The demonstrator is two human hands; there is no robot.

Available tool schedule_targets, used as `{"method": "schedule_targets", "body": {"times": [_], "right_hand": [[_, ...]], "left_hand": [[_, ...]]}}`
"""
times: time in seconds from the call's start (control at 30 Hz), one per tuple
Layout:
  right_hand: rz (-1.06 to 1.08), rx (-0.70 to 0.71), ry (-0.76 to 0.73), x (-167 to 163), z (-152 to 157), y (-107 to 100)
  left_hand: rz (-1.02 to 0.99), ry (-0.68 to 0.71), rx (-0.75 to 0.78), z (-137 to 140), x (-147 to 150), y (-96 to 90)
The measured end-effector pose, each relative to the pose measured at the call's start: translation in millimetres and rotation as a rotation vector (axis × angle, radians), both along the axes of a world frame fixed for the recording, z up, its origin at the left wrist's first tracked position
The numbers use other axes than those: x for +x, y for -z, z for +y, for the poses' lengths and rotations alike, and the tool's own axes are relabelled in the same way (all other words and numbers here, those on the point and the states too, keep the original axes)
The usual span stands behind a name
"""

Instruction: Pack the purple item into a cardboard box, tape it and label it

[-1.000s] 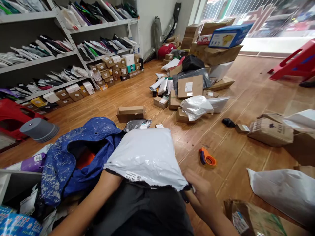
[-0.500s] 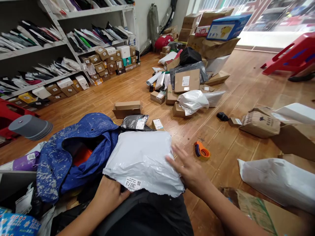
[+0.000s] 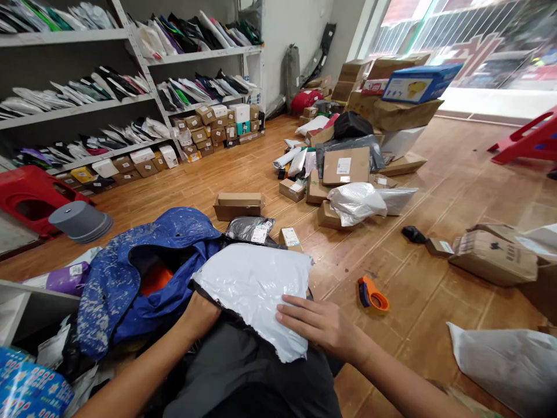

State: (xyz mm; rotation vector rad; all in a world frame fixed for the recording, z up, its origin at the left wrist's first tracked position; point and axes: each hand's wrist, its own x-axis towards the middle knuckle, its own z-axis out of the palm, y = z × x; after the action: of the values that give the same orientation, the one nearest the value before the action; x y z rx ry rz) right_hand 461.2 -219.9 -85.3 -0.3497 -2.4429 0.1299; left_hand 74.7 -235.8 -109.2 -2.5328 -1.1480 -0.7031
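Pressing your right hand flat, fingers spread, on the grey mailer bag, you're gripping its near-left edge with your left hand, bag stretching away from you.

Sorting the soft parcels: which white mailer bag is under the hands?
The white mailer on the lap, right hand flat on it; the other white bags lie apart on the floor.

left hand: fingers are tucking out of sight under the white mailer
label print: too small to read
right-side white bag: running off the frame edge
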Motion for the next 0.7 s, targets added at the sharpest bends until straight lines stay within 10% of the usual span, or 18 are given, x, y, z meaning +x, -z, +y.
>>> {"method": "schedule_targets", "body": {"times": [0.23, 0.47, 0.7], "right_hand": [[0.109, -0.079, -0.011, -3.2, -1.9, -10.7], [0.302, -0.188, 0.083, -3.9, 2.8, -37.7], [0.629, -0.418, 0.399, -10.8, 53.3, -85.2]], "left_hand": [[0.031, 0.004, -0.178, 32.5, 4.1, -11.1], [0.135, 0.118, -0.335, 9.1, 22.9, -34.2], [-0.139, 0.081, -0.017, 38.1, 6.2, -91.1]]}}
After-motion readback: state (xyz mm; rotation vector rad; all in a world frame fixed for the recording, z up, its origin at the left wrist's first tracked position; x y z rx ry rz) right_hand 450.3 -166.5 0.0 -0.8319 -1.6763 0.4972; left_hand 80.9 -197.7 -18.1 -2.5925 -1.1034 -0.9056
